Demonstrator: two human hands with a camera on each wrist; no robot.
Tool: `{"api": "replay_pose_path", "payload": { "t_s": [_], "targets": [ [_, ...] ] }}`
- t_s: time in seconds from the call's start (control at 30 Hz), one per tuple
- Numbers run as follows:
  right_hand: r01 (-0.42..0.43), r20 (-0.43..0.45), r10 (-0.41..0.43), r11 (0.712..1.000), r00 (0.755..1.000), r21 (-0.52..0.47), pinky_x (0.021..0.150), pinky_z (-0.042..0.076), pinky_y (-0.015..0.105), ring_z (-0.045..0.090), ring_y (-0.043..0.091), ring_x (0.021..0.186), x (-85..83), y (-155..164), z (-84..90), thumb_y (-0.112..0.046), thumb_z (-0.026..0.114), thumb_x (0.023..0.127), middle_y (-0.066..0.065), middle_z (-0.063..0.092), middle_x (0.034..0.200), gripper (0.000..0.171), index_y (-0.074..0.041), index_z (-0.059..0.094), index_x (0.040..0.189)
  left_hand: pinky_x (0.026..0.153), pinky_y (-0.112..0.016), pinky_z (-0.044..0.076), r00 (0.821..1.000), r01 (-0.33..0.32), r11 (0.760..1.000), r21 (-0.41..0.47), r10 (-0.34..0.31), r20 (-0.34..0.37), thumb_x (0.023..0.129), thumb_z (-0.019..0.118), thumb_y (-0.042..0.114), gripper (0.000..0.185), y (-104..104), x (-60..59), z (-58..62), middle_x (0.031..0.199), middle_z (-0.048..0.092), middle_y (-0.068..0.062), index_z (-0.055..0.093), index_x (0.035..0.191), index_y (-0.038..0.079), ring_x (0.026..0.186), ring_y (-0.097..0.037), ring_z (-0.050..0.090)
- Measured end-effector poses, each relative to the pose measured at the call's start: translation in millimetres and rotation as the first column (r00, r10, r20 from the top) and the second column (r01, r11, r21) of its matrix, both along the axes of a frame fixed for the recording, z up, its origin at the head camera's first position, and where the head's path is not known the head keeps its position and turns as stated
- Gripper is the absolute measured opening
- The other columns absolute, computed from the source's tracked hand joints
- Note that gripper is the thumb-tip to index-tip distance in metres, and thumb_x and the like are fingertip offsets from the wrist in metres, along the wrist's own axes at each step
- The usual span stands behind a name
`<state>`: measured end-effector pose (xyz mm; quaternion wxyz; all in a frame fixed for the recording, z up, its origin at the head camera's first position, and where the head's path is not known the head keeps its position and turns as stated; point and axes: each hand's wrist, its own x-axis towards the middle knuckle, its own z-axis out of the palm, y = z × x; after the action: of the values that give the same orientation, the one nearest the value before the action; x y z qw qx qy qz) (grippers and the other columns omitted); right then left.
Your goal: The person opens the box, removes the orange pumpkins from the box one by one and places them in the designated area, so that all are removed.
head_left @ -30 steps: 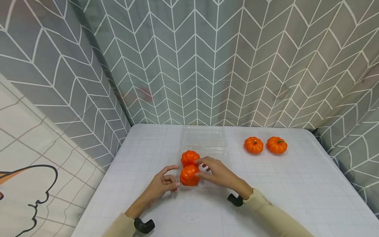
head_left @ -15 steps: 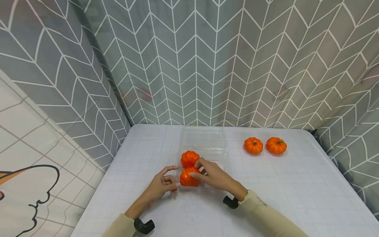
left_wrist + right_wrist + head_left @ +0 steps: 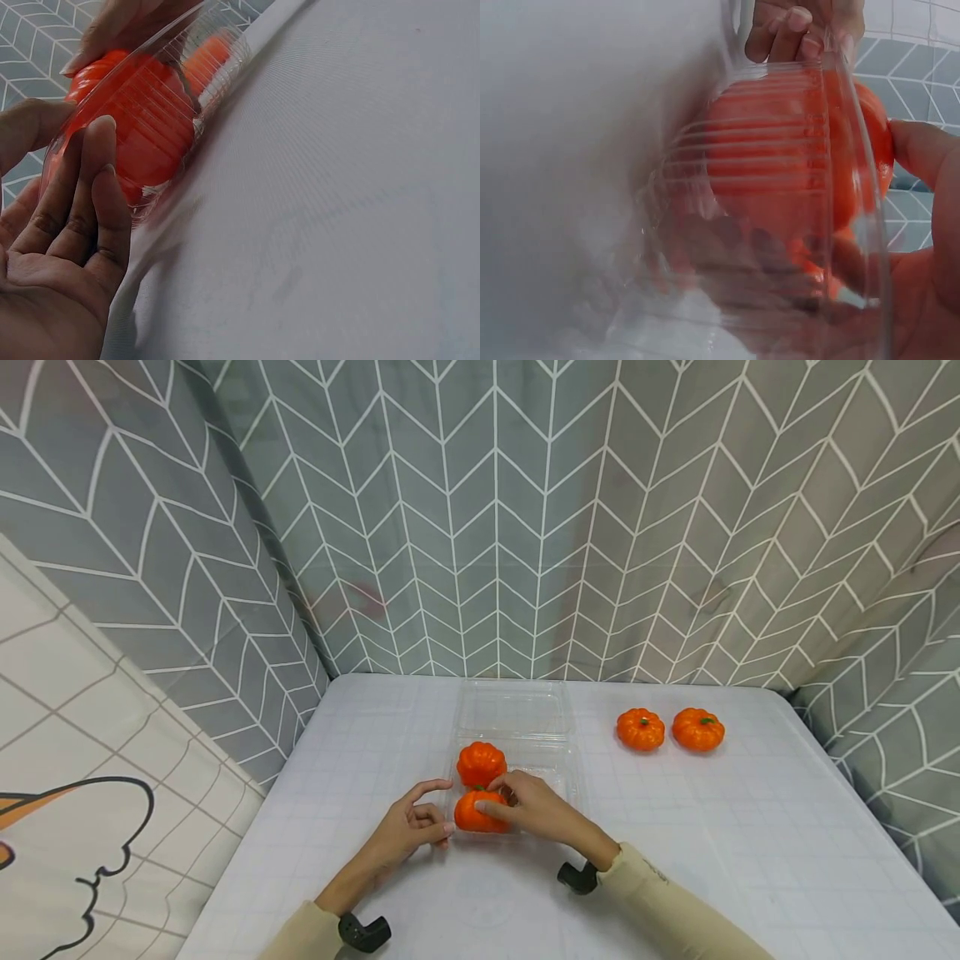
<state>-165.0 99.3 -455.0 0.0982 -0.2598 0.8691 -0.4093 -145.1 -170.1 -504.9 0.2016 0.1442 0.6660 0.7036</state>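
Right now my hands are apart, one on each side of the near pumpkin (image 3: 480,814). It sits in the front left corner of the clear box (image 3: 551,777), and a bit of green stem shows at its far edge. My right hand (image 3: 540,807) grips it, thumb over the top and fingers bent round its right side, down inside the wall. My left hand (image 3: 415,827) holds nothing; it rests against the box's left side, forefinger and thumb spread along the wall and the other fingers loosely bent between them.

Just behind, in the same box, is the far pumpkin (image 3: 480,762), close up against the first. The lid (image 3: 513,710) is folded back flat toward the rear of the white bench (image 3: 712,835). Off to my right, well apart from the box, two more stand side by side on the bench: the inner pumpkin (image 3: 641,729) and the outer pumpkin (image 3: 698,729). Behind everything hangs a grey curtain (image 3: 525,527) with white zigzag lines.
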Motion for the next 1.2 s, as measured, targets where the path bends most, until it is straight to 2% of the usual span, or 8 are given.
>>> {"api": "replay_pose_path", "payload": {
  "t_s": [0.13,0.33,0.47,0.57,0.7,0.9,1.2],
  "targets": [
    [-0.009,0.067,0.008,1.000,0.998,0.020,0.072,0.053,0.029,0.060,0.014,0.086,-0.1,-0.5,-1.3,-0.051,0.064,0.099,-0.004,0.066,0.098,0.045,-0.009,0.067,0.115,0.077,-0.033,0.061,1.000,0.004,1.000,0.001,-0.004,0.001,0.095,0.075,0.008,0.071,0.0,-0.7,-1.3,0.088,0.066,-0.010,0.037,0.155,0.007,0.075,-0.021,0.069],
    [0.001,0.133,-0.004,1.000,0.991,0.020,0.064,0.049,0.029,0.058,0.014,0.077,2.2,-1.7,-1.2,-0.054,0.061,0.101,-0.003,0.064,0.090,0.045,-0.010,0.065,0.114,0.076,-0.033,0.061,1.000,0.003,1.000,0.003,-0.003,0.007,0.095,0.075,0.007,0.070,0.5,-0.4,-1.5,0.089,0.066,-0.010,0.038,0.154,0.007,0.075,-0.021,0.069],
    [0.022,0.147,-0.024,1.000,0.989,0.016,0.071,0.052,0.032,0.062,0.014,0.085,3.2,-2.7,-1.8,-0.055,0.058,0.101,0.000,0.068,0.101,0.045,-0.012,0.060,0.114,0.077,-0.034,0.061,1.000,-0.002,1.000,0.003,0.002,0.011,0.094,0.076,0.008,0.070,0.8,0.0,-1.3,0.090,0.067,-0.010,0.039,0.154,0.008,0.076,-0.021,0.069],
    [0.034,0.175,-0.032,0.999,0.984,-0.008,0.078,0.054,0.034,0.063,0.016,0.095,3.8,-2.5,-2.5,-0.055,0.062,0.100,0.002,0.068,0.111,0.045,-0.013,0.058,0.115,0.077,-0.034,0.061,1.000,-0.002,1.000,-0.001,0.002,0.011,0.094,0.076,0.008,0.071,0.9,0.0,-1.9,0.090,0.067,-0.010,0.038,0.154,0.008,0.076,-0.021,0.070],
    [0.058,0.211,-0.047,0.997,0.976,-0.045,0.078,0.054,0.034,0.061,0.018,0.096,2.7,-1.9,-4.4,-0.051,0.069,0.095,0.003,0.066,0.116,0.048,-0.011,0.058,0.119,0.077,-0.034,0.061,1.000,0.004,1.000,-0.005,-0.004,0.010,0.094,0.076,0.009,0.071,1.2,-0.3,-3.0,0.089,0.068,-0.010,0.038,0.154,0.007,0.075,-0.021,0.070],
    [0.068,0.190,-0.053,0.995,0.980,-0.070,0.077,0.055,0.034,0.061,0.018,0.094,0.9,-1.0,-5.5,-0.046,0.076,0.091,0.006,0.065,0.122,0.060,-0.004,0.062,0.132,0.078,-0.034,0.061,1.000,0.008,1.000,-0.003,-0.008,0.011,0.094,0.076,0.009,0.071,1.4,-0.4,-3.6,0.090,0.069,-0.010,0.038,0.154,0.007,0.076,-0.021,0.070],
    [0.056,0.140,-0.037,0.989,0.989,-0.134,0.083,0.057,0.033,0.064,0.024,0.104,1.6,1.2,-3.4,-0.042,0.081,0.087,0.003,0.064,0.124,0.061,-0.007,0.063,0.134,0.078,-0.033,0.060,1.000,0.012,1.000,-0.008,-0.012,-0.006,0.095,0.076,0.009,0.071,1.0,0.6,-2.2,0.090,0.068,-0.010,0.037,0.154,0.004,0.076,-0.021,0.070]
  ]
}}
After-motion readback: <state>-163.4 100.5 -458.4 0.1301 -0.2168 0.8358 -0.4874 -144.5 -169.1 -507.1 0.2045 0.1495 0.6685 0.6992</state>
